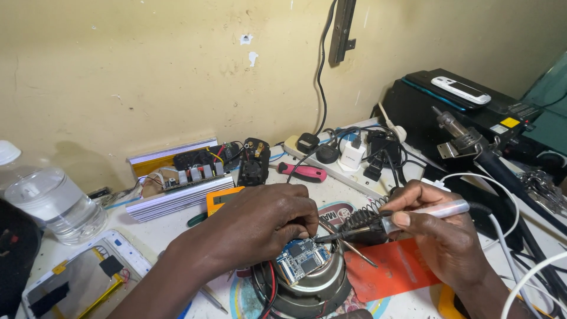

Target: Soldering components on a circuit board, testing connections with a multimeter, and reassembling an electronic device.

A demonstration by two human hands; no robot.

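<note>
A small blue circuit board [301,259] lies on the back of a round metal speaker [313,289]. My left hand [263,227] reaches over it from the left and pinches a thin pair of tweezers [348,245] just above the board. My right hand [440,230] grips a soldering iron [390,223] like a pen, its dark tip pointing left at the board's upper right edge. Red and black wires run along the speaker's left rim.
A plastic water bottle [53,204] and an opened tablet [82,280] lie at the left. Behind are an open amplifier chassis [177,180], a yellow multimeter [221,199], a pink-handled screwdriver [304,172], a power strip [348,162], a coiled iron stand [363,218], an orange card [396,269], a hot-air station [466,112].
</note>
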